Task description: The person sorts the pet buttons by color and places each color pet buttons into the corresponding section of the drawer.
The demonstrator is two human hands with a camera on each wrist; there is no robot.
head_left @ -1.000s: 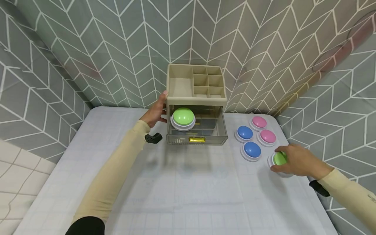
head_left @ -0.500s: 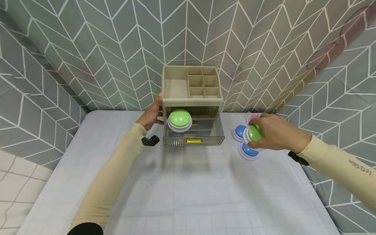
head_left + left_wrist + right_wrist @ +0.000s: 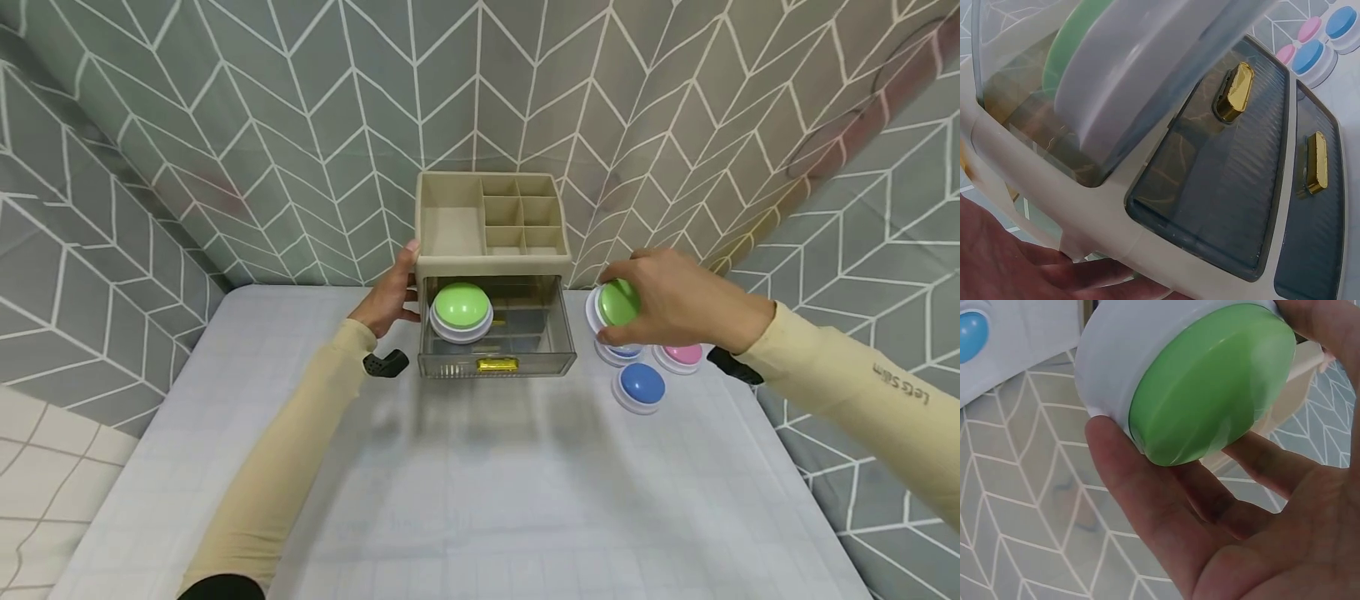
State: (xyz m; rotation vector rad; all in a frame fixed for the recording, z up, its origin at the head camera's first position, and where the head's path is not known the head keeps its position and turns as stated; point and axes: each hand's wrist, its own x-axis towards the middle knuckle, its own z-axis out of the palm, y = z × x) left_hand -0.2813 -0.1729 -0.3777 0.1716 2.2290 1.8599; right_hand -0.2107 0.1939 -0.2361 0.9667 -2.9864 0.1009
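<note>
In the head view a beige desk organizer (image 3: 491,265) stands at the back of the table, its clear top drawer (image 3: 536,365) pulled out. A green push button (image 3: 461,305) with a white base sits in the drawer's left part. My left hand (image 3: 390,298) rests against the organizer's left side with its fingers extended. My right hand (image 3: 675,300) holds another green push button (image 3: 619,302) by its rim, tilted, above the table right of the organizer. In the right wrist view fingers and thumb grip the white base around the green dome (image 3: 1216,387).
Below the held button, a blue push button is partly covered. Nearer the front stands another blue push button (image 3: 642,384), and a pink one (image 3: 682,355) shows beside the right wrist. Two shut lower drawers with gold handles (image 3: 1235,92) appear in the left wrist view. Patterned walls surround the table.
My right hand has lifted the green push button from the table's right side and carried it leftward and back, toward the organizer. The left hand stays against the organizer.
</note>
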